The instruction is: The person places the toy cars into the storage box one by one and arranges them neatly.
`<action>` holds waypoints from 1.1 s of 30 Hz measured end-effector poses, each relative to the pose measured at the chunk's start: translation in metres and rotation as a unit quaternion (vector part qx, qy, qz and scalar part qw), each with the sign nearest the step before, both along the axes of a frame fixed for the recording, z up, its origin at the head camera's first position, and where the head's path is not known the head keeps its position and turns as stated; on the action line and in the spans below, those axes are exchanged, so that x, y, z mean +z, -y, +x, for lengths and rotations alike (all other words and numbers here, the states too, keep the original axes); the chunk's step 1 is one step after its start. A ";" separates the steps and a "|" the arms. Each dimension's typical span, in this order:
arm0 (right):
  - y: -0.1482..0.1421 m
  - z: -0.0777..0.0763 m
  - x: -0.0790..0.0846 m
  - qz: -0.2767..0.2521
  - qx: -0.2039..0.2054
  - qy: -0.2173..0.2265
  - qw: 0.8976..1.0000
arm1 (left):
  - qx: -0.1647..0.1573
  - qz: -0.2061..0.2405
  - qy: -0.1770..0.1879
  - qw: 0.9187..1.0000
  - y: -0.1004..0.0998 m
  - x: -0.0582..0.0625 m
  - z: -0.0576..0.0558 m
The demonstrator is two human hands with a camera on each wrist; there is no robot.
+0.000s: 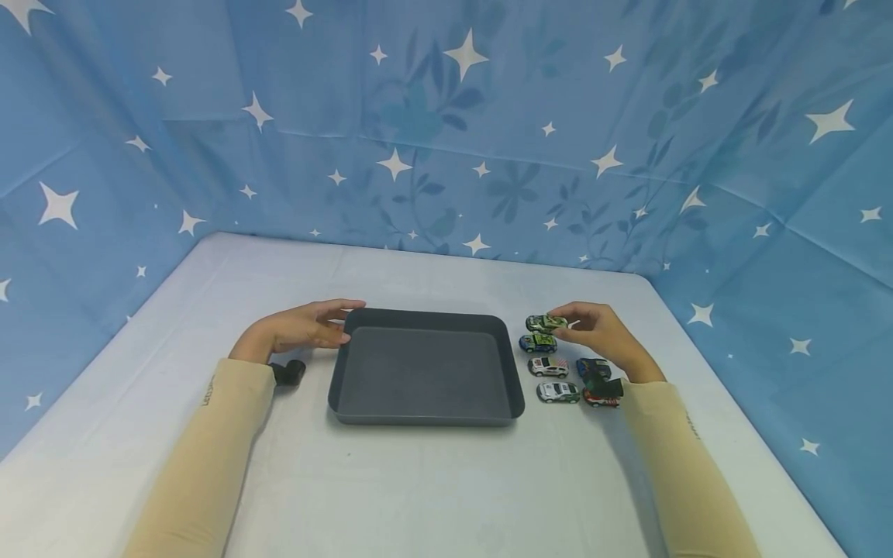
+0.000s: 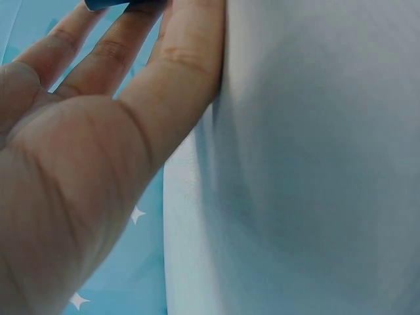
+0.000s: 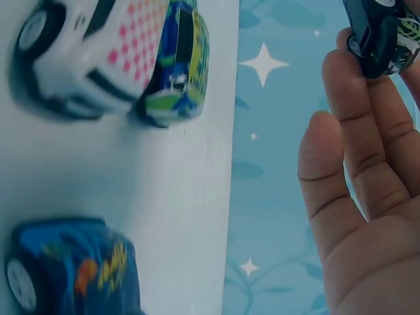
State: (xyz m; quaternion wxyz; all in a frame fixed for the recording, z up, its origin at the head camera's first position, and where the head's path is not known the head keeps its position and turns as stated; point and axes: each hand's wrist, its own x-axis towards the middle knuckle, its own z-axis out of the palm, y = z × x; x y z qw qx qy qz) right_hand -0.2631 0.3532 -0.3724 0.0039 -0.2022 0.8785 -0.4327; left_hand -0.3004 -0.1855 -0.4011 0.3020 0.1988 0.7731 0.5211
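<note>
Right hand (image 1: 597, 328) pinches green car (image 1: 539, 324), right of centre; five other cars (image 1: 548, 367) beside tray (image 1: 425, 372), none inside yet; left hand (image 1: 301, 325) at tray's upper-left corner, grip unclear

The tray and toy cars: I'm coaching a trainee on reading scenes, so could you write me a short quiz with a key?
1. Count: how many toy cars show in the head view, the held one included?
2. Name: which car does the right grip hold?
3. Choose: near which corner of the tray, as the head view shows it, is the left grip?
A) near right
B) far left
C) far right

Key: 1. Six. 2. The farthest, green-patterned car. 3. B.
</note>
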 end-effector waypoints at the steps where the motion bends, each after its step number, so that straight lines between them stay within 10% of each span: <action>1: 0.002 0.000 0.000 0.000 0.001 -0.002 1.000 | 0.000 0.001 0.001 1.000 0.000 0.000 0.000; 33: 0.059 -0.004 0.012 0.011 0.033 0.002 0.999 | -0.001 0.003 0.001 1.000 0.000 0.001 0.000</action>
